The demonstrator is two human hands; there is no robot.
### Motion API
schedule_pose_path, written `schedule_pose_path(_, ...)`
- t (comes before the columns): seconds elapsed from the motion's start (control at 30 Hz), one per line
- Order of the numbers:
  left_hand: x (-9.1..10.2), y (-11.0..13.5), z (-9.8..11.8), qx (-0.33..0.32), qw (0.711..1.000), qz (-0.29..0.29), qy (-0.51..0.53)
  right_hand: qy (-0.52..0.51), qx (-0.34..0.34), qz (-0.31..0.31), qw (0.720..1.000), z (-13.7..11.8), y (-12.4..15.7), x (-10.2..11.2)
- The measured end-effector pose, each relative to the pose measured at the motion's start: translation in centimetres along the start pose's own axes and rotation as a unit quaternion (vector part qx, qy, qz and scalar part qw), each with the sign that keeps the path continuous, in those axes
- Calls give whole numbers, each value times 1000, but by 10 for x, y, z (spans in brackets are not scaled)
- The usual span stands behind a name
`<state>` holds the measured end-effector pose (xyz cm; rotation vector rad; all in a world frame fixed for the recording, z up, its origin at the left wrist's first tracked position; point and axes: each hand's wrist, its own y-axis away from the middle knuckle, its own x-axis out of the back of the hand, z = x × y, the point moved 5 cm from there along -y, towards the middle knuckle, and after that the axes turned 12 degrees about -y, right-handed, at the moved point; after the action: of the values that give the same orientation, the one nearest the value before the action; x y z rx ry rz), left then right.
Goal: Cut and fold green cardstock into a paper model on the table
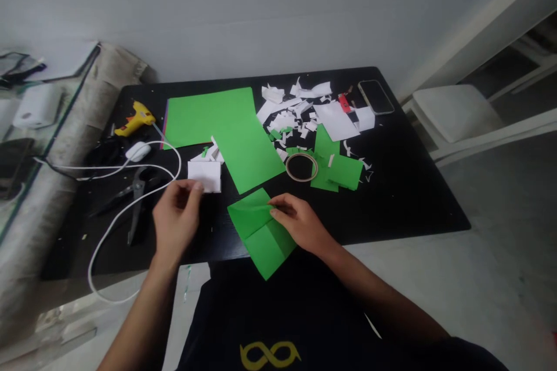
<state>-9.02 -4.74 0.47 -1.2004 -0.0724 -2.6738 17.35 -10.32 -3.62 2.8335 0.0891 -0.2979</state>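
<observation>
My right hand [300, 223] presses its fingers on a folded green paper piece [261, 237] at the near edge of the black table [413, 185]. My left hand [176, 217] hovers a little to the left, fingers curled, thumb and fingertips touching the lower edge of a small white paper piece [204, 175]. Two large green sheets [230, 127] lie overlapping just beyond.
A tape ring [301, 167] lies by smaller green pieces [337, 168]. White paper scraps [296, 110], a phone [376, 97] and a red object [344, 103] sit at the back. On the left lie scissors [134, 197], a yellow glue gun [134, 119] and a white cable [113, 220].
</observation>
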Motion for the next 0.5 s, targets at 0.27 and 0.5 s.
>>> schedule_pose_path(0.27,3,-37,-9,-17,968,-16,-250,-37,-4,43,998,-6,1,6)
schedule_pose_path(0.5,13,-29,-11,-19,989,30,-140,-98,16,65,993,1,-4,14)
